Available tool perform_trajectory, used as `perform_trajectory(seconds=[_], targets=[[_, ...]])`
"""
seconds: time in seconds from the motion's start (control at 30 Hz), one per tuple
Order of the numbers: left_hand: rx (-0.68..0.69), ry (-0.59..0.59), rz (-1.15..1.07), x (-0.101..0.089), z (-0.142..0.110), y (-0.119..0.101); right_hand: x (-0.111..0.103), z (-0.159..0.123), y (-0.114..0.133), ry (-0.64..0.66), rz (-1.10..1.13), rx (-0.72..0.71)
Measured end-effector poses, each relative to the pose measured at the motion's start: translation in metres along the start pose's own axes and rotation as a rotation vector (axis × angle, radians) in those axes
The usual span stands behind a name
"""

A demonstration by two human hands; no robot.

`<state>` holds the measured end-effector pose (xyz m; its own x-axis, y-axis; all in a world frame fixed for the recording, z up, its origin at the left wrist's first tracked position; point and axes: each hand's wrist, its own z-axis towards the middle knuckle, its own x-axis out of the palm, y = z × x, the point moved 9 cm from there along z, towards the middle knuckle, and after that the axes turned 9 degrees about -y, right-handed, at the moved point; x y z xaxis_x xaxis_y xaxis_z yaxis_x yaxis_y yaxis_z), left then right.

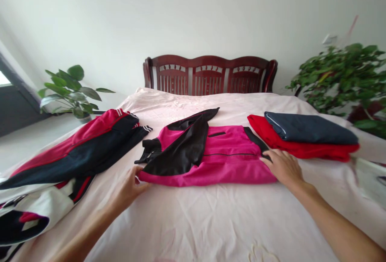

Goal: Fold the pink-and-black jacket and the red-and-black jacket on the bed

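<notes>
A magenta and black zip jacket point(229, 172) lies sideways on the bed, its collar to the left and its black hem band to the right. One black sleeve is laid across the body, and its end points toward the headboard. The near edge is folded over. My left hand point(132, 184) is closed on the near shoulder corner by the collar, thumb and fingers pinching the cloth. At the opposite end, my right hand point(283, 168) grips the hem, with its fingertips on the black band and part of the fabric hidden under the palm.
Red and navy track clothes point(81, 145) lie loosely at the left, with a white and black garment point(51, 205) nearer. Folded navy point(313, 128) and red point(325, 150) clothes are stacked at the right. Beyond the pink sheet point(196, 222) stand a wooden headboard point(209, 75) and potted plants point(340, 77).
</notes>
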<state>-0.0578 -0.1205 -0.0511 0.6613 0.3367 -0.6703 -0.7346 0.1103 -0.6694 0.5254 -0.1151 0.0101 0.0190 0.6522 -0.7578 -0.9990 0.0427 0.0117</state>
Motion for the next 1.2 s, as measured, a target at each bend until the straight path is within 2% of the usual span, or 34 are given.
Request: perform_trajectory(seconds=[0.07,0.17,0.23,0.3,0.43,0.57,0.63,0.73,0.83,0.9,0.97,1.03,1.1,1.13,1.2], targets=[[0.020,0.005,0.106,0.004,-0.008,-0.007,-0.008,-0.007,0.043,0.001,0.109,-0.152],[0.060,0.015,0.160,0.010,-0.007,-0.022,-0.004,-0.034,0.109,0.146,0.293,-0.374],[0.106,0.004,0.136,0.008,-0.001,-0.030,0.005,-0.051,0.132,0.229,0.316,-0.437],[0.181,-0.029,0.144,-0.001,0.007,-0.033,0.014,-0.059,0.135,0.250,0.287,-0.417],[0.321,-0.056,0.264,-0.024,0.019,-0.025,0.025,-0.063,0.121,0.236,0.232,-0.368],[0.295,-0.011,0.306,-0.033,0.021,-0.016,0.028,-0.065,0.118,0.230,0.226,-0.366],[0.270,-0.052,0.299,-0.032,0.018,-0.024,0.028,-0.065,0.121,0.245,0.243,-0.354],[0.280,-0.086,0.250,-0.019,0.010,-0.056,0.021,-0.058,0.122,0.251,0.299,-0.326],[0.403,-0.008,0.116,0.009,-0.002,-0.108,-0.004,-0.041,0.096,0.066,0.316,-0.186],[0.522,0.082,0.021,0.031,-0.012,-0.145,-0.022,-0.034,0.055,-0.107,0.270,0.003],[0.635,0.167,-0.034,0.053,-0.020,-0.178,-0.030,-0.038,0.001,-0.186,0.194,0.244],[0.729,0.240,-0.047,0.076,-0.025,-0.203,-0.022,-0.053,-0.053,-0.120,0.145,0.504],[0.803,0.316,-0.030,0.099,-0.025,-0.218,-0.005,-0.075,-0.092,0.033,0.174,0.704],[0.832,0.356,-0.020,0.110,-0.024,-0.223,0.003,-0.083,-0.102,0.102,0.218,0.753],[0.872,0.435,-0.005,0.126,-0.020,-0.227,0.011,-0.090,-0.106,0.167,0.324,0.747]])
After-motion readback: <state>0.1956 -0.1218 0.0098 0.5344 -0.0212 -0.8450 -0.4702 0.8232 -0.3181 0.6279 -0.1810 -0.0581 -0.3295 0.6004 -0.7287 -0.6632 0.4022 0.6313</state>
